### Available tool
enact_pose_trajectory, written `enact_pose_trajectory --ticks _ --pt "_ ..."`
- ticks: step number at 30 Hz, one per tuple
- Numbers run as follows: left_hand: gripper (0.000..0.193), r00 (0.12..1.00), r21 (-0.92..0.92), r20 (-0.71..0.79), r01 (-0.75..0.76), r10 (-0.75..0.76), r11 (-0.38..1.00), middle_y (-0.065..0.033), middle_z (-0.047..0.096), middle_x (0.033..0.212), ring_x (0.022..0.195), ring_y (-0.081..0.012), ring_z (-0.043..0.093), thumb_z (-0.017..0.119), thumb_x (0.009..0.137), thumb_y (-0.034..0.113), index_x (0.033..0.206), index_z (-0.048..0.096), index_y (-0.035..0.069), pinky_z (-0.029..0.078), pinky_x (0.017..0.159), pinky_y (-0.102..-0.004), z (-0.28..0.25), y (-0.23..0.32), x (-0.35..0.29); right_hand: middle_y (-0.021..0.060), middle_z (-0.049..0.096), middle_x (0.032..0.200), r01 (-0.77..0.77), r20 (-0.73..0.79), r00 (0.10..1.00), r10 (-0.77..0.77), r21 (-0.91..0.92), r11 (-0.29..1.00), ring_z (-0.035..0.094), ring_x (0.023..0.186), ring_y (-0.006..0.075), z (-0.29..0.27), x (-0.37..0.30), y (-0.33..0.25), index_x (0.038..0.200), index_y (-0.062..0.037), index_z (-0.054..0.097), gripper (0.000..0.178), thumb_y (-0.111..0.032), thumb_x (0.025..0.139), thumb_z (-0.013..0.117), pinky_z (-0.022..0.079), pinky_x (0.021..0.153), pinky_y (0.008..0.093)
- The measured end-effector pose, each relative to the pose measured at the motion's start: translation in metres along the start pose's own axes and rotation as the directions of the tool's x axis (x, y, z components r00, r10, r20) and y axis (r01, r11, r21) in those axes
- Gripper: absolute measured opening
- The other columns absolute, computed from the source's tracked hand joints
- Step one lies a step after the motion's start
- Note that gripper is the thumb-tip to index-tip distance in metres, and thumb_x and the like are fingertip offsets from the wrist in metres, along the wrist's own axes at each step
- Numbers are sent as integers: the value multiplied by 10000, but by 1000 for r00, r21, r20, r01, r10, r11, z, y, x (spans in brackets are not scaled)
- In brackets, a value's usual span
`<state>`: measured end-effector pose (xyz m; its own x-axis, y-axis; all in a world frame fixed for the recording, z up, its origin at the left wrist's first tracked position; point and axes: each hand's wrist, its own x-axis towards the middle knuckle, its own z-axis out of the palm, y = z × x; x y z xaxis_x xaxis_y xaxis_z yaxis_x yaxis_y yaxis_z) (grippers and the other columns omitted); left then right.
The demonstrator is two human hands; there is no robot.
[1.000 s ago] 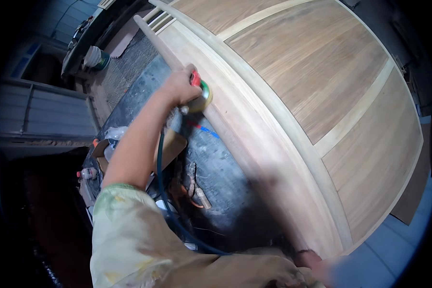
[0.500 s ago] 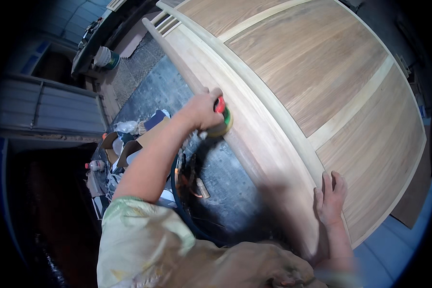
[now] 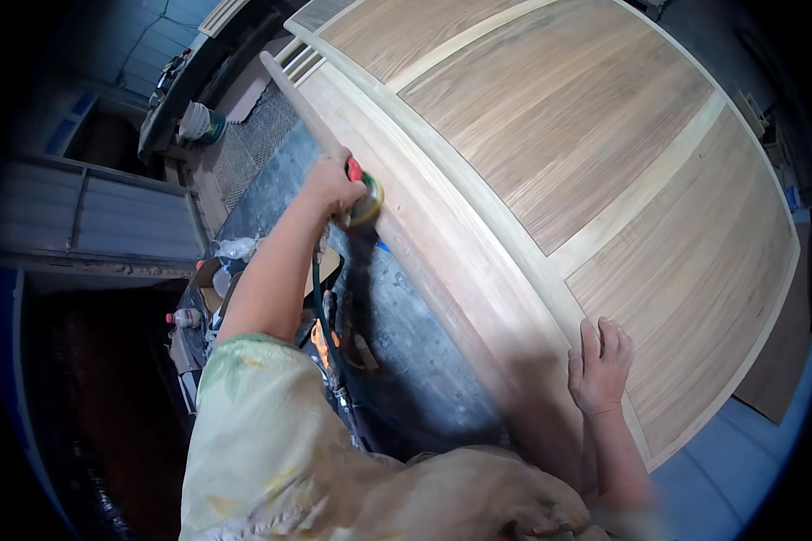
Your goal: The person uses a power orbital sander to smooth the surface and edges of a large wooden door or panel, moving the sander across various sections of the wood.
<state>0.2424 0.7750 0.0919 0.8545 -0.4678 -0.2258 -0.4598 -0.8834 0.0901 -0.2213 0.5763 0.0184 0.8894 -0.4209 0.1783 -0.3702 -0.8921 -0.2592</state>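
Note:
My left hand [image 3: 330, 187] is closed round a small round sander [image 3: 368, 206], red on top with green and yellow lower down. It bears on the near edge of a long pale wooden board [image 3: 451, 266]. A dark hose [image 3: 318, 298] runs below the hand towards my body. My right hand [image 3: 601, 371] lies with its fingers stretched out on the pale frame rail, beside the inset brown wood panel [image 3: 641, 239]. Nothing shows in that hand. The sander's underside is hidden.
Beneath the board is a dark grey surface [image 3: 424, 334]. Orange-handled scissors or pliers [image 3: 323, 343], a bottle with a pink cap [image 3: 185, 317] and an open cardboard box [image 3: 209, 281] lie left of it. A white and green bucket [image 3: 200, 123] stands farther back.
My left hand has slid the sander away and to the left along the board's edge. The view has shifted slightly. My right hand stays on the rail.

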Motion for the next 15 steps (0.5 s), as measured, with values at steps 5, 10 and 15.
enact_pose_trajectory --ticks 5,10,15 --pt "602 959 -206 101 -242 266 948 -266 505 1164 1060 -463 558 648 683 248 1249 497 109 465 945 -466 24 72 -101 173 457 1271 -11 30 999 11 1 1000 417 1185 382 -1 -3 2 1259 -82 553 497 -210 787 643 339 975 519" --pt "627 999 -210 -20 -29 26 977 -251 546 1168 1074 -437 560 663 671 245 1260 510 98 476 926 -439 17 38 -62 181 442 1288 26 7 1000 -26 -26 999 393 1198 382 1 -4 2 1267 -74 547 515 -196 775 641 326 992 518" --pt "654 996 -62 74 -54 59 997 -253 546 1172 1108 -419 550 673 666 285 1276 516 107 459 970 -406 3 19 -58 180 444 1283 37 -12 999 -37 -7 999 407 1179 387 3 -3 3 1275 -69 535 526 -193 775 640 335 980 530"
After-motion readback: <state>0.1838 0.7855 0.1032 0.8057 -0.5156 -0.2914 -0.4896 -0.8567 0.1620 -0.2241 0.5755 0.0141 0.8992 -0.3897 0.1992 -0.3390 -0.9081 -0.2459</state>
